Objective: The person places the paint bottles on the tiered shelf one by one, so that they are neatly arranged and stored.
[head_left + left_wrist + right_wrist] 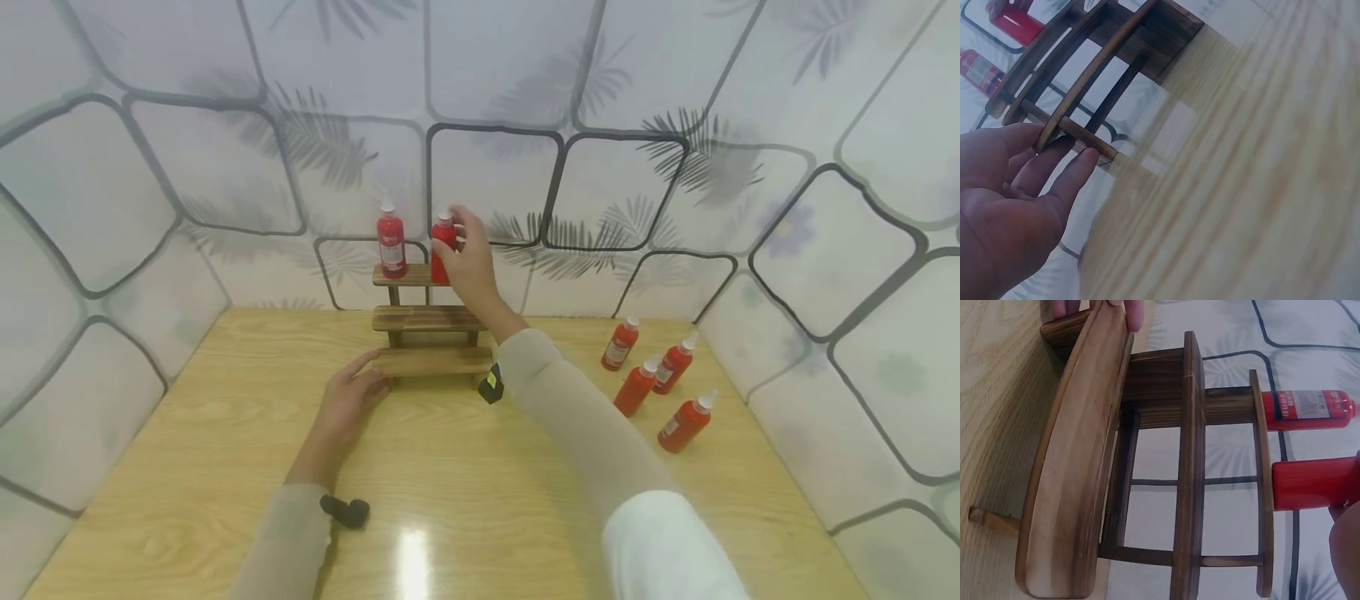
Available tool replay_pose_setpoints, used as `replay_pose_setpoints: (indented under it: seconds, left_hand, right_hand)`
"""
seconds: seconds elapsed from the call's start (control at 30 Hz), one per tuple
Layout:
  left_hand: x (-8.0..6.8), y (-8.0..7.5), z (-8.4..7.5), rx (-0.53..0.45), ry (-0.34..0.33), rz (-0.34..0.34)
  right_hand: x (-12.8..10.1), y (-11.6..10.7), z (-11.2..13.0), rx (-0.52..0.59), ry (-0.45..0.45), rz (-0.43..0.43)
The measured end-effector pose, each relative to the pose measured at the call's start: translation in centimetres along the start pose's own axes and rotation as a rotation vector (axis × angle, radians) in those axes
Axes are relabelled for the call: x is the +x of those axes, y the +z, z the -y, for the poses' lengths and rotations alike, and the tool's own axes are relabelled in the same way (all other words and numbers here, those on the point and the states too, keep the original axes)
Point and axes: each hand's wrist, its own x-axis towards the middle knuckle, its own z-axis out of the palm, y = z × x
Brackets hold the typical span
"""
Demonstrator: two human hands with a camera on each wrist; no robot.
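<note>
Bottle [439, 268] — between right fingers [471, 222] (upright)

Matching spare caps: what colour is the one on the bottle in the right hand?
White cap, best seen in the head view.

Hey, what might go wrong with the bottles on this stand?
The red bottle in the right hand might tip if let go off-balance on the narrow top shelf. That hand might also bump the neighboring bottle. The left hand grips the wooden stand at its bottom step, so a tug could jolt everything.
</note>
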Motion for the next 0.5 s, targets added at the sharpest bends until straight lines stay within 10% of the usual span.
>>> replay_pose_setpoints:
  seconds: [0.5]
  left_hand:
    - [0.0,-0.2,-0.2,0.021,-0.009,0.010]
  right_hand:
    - [1.0,2.2,-0.7,-0.036,-0.004,-0.033]
